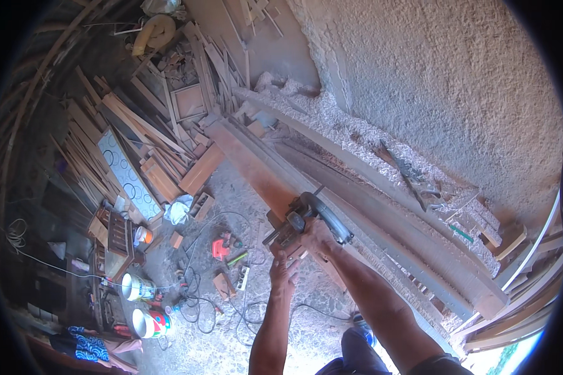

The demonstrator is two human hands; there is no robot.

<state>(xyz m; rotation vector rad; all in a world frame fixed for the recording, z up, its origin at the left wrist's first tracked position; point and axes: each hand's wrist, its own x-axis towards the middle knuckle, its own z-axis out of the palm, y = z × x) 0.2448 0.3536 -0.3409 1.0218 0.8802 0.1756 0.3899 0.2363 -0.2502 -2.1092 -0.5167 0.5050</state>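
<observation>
While a circular saw (319, 209) is rested on a long reddish-brown board (263, 172) at the centre of the frame, its handle is wrapped by the right hand (319, 239), the fingers curled closed. The left hand (283, 273) is placed just below and to the left, its fingertips raised to the near edge of the saw; whether anything is pinched by it cannot be told. The board is stretched from the upper middle of the frame down to the saw. On the floor (187, 356), left of the hands, a red power tool (220, 248) and a green stick-like object (236, 259) can be seen, with two buckets (137, 287) farther toward the lower left. Wood pieces (137, 131) are heaped at the upper left, and pale shavings (344, 125) are piled along the rough wall (431, 75) at the upper right. Another person (87, 345), dressed partly in patterned blue, is seen at the lower left.
</observation>
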